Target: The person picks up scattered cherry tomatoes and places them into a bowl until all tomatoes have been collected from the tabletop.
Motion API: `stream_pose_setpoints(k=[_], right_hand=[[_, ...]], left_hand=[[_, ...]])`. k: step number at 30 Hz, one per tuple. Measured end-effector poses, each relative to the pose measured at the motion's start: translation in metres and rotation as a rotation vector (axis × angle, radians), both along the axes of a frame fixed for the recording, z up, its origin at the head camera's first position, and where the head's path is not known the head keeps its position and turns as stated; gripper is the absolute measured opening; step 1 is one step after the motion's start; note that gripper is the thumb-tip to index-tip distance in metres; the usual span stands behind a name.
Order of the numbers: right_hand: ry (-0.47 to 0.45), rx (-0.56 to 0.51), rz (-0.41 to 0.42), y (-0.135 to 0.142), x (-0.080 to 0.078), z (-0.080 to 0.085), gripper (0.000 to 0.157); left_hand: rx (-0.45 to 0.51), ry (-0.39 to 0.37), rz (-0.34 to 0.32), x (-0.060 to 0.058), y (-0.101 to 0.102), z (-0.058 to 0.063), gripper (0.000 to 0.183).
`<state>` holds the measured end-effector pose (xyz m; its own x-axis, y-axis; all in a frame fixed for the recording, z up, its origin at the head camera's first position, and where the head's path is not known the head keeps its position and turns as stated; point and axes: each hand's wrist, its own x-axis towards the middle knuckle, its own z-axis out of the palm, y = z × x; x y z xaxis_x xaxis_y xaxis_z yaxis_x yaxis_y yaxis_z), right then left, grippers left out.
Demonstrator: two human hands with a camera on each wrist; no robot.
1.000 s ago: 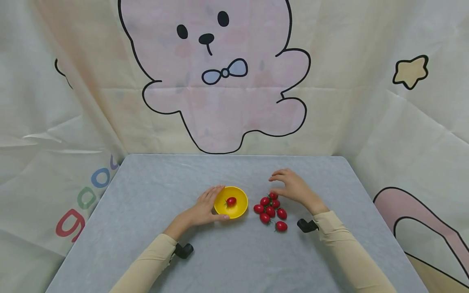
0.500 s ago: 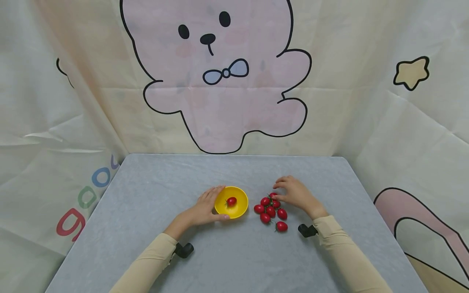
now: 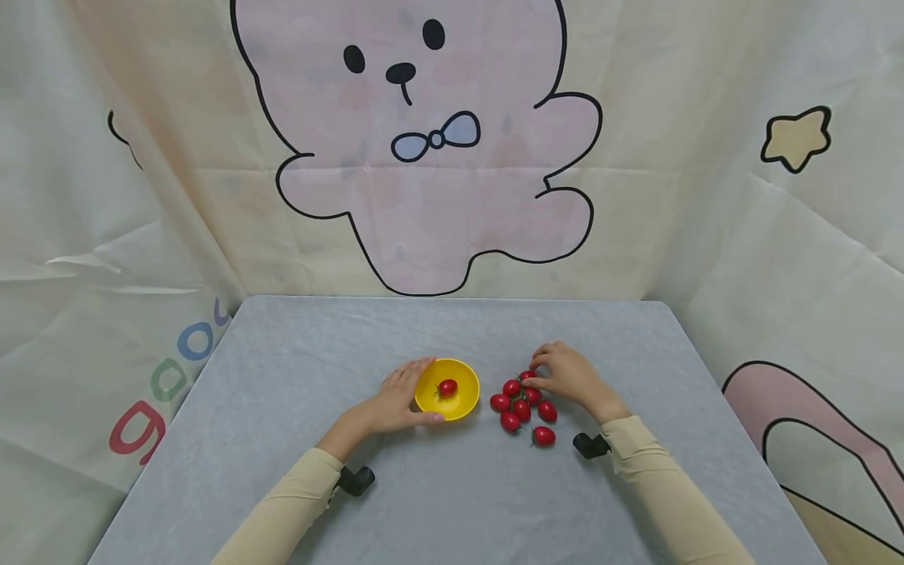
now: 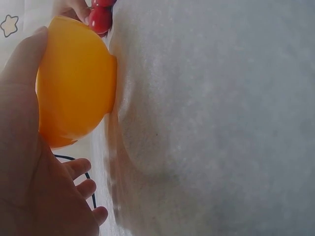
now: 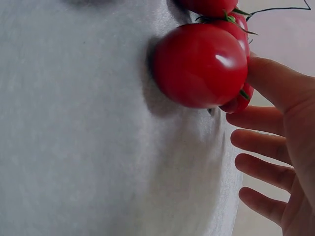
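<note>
A yellow bowl (image 3: 462, 404) stands on the table with one cherry tomato (image 3: 448, 388) inside. My left hand (image 3: 392, 402) holds it from the left, thumb at the near side and fingers along the far rim; the left wrist view shows the bowl's outer wall (image 4: 74, 83) between thumb and fingers. To the right of the bowl lies a cluster of cherry tomatoes (image 3: 522, 410), some with green stems. My right hand (image 3: 568, 377) pinches the farthest cherry tomato (image 3: 527, 376) between thumb and forefinger. In the right wrist view a nearer tomato (image 5: 199, 66) partly covers that one.
A single cherry tomato (image 3: 544, 436) lies at the near side of the cluster. Grey cloth covers the table (image 3: 452, 502). Behind it hangs a printed curtain (image 3: 438, 204). A black wrist camera (image 3: 356, 480) sits under each forearm.
My right hand has come down a little toward me, and its thumb and forefinger have closed on the far tomato. The cluster's rightmost tomato has shifted slightly right. My left hand stays on the bowl.
</note>
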<state>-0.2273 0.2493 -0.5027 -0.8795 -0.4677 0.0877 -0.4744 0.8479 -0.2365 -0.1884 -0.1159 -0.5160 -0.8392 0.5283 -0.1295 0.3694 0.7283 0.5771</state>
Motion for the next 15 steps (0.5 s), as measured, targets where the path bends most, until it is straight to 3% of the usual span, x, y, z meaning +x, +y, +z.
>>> stream_pose_setpoints(k=[15], right_hand=[[-0.006, 0.023, 0.011, -0.0035, -0.0003, -0.0012, 0.033]], left_hand=[[-0.015, -0.018, 0.017, 0.0002, -0.0001, -0.0003, 0.111]])
